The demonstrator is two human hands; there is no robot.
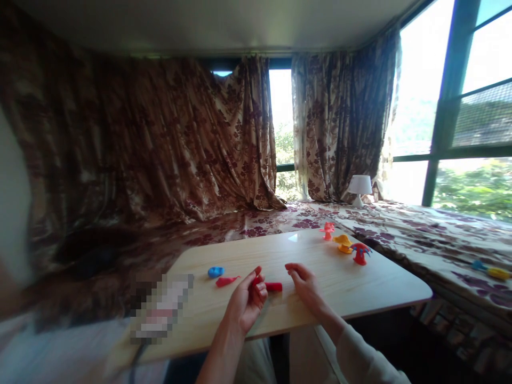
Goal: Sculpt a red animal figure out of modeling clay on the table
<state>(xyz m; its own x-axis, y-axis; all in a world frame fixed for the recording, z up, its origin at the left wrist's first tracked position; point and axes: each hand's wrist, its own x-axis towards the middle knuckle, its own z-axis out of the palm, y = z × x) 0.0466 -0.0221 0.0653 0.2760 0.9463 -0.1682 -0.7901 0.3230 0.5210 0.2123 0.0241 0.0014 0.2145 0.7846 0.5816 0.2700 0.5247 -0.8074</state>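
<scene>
My left hand (pixel 246 301) hovers over the wooden table (pixel 360 290) with its fingers curled around a small red toy piece (pixel 273 287), part of which sticks out to the right. My right hand (pixel 306 282) is just right of that piece, fingers loosely bent and apart, holding nothing. A red pointed piece (pixel 226 280) and a blue round piece (pixel 215 272) lie on the table left of my left hand.
Three small toys stand at the table's far right: a red figure (pixel 328 230), an orange piece (pixel 344 243) and a red-and-blue figure (pixel 360 253). A white lamp (pixel 359 189) sits by the curtained window. A blurred-out object (pixel 162 306) lies at the table's left end.
</scene>
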